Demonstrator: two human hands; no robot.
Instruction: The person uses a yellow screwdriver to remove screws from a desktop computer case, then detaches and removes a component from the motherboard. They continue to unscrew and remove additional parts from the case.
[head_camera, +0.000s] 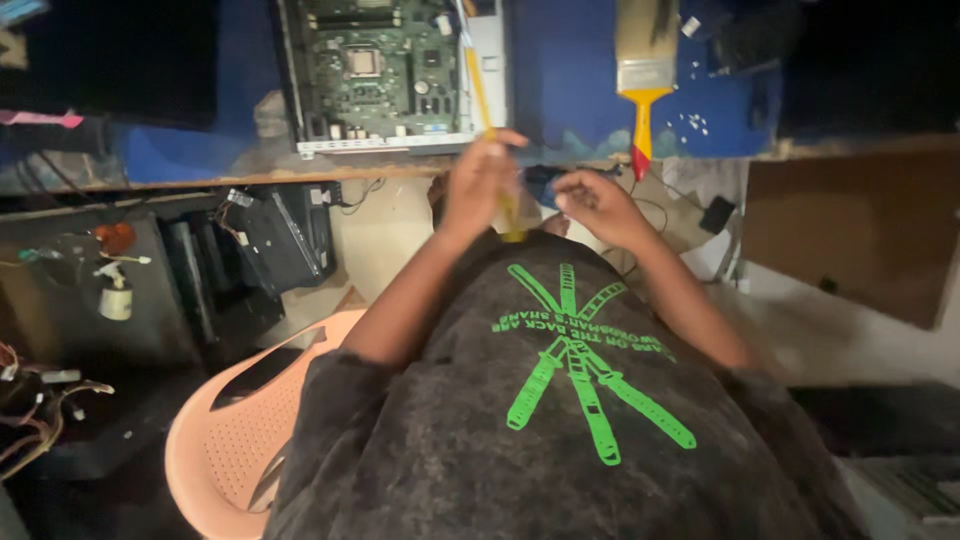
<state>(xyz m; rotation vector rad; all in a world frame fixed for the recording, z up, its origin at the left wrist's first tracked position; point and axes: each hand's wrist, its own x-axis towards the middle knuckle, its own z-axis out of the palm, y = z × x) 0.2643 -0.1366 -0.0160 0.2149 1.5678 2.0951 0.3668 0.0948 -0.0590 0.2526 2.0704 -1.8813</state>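
Left hand (480, 180) grips a yellow-handled screwdriver (482, 100); right hand (597, 205) seems loosely curled, pinching something unclear.

A small white rectangular label (320, 196) is sitting on the upper corner of the black computer case (285, 235) that is standing under the desk edge. A second pale sticker (238, 197), too small to make out, is showing at the case's left top corner. At the far left a pink strip (40, 118) is lying flat on a dark surface; whether it is a tag or tape is unclear. A bright green print (580, 360) of crossing strips is spreading across the dark shirt's front.
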